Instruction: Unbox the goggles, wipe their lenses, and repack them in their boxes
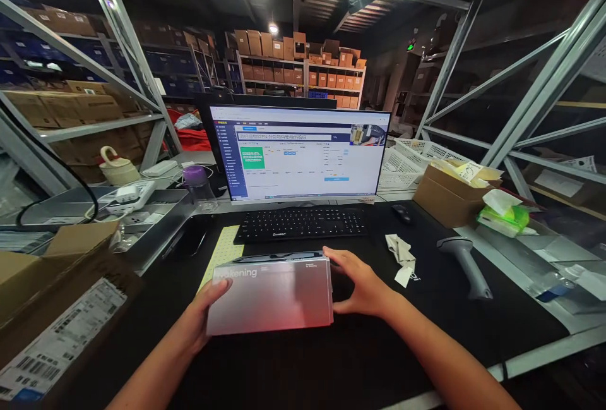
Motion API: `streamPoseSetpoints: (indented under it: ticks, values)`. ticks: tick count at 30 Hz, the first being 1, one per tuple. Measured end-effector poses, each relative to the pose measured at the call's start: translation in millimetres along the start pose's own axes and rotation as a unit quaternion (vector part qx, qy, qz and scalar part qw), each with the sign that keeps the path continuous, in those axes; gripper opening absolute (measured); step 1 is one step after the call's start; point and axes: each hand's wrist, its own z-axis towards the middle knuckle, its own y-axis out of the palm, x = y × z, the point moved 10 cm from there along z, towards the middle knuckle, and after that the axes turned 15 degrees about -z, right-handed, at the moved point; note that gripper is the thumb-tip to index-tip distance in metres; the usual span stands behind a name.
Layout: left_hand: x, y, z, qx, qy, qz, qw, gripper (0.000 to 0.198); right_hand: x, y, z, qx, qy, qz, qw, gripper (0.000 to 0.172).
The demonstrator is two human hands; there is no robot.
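The silver box (272, 293) sits unopened on the black surface (331, 359) at 6 o'clock of the keyboard (303, 223), clamped between the left hand (208, 309) and right hand (362, 287), with the barcode scanner (466, 265) lying untouched at its 3 o'clock.

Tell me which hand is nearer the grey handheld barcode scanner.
Right. The right hand holds the silver rectangular box at its right end, left of the grey barcode scanner; the left hand holds the box's left end, farther off.
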Motion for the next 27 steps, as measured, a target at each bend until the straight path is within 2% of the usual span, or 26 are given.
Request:
streamPoseSetpoints:
  ticks: [4, 8, 13, 18, 22, 27]
  values:
    - [8, 7.9, -1, -0.048, 0.038, 0.026, 0.998, 0.083, -5, -3, 0, 0.008, -0.019, -0.067, 0.998, 0.104]
    - [18, 12.7, 1, -0.100, 0.095, 0.055, 0.989, 0.099, 1, -14, 3, 0.029, -0.040, -0.109, 0.993, 0.091]
    - [35, 10.0, 12, -0.136, 0.156, 0.152, 0.967, 0.105, 31, -38, 1, 0.107, -0.060, -0.151, 0.981, 0.076]
    - [53, 15.2, 13, -0.159, 0.212, 0.232, 0.936, 0.099, 55, -34, -6, 0.107, -0.075, -0.224, 0.966, 0.065]
    - [57, 21.8, 11, -0.201, 0.223, 0.270, 0.915, 0.098, 65, -32, -11, 0.116, -0.089, -0.228, 0.963, 0.064]
    - [62, 7.4, 20, -0.213, 0.218, 0.340, 0.890, 0.110, 75, -31, -15, 0.117, -0.104, -0.216, 0.964, 0.072]
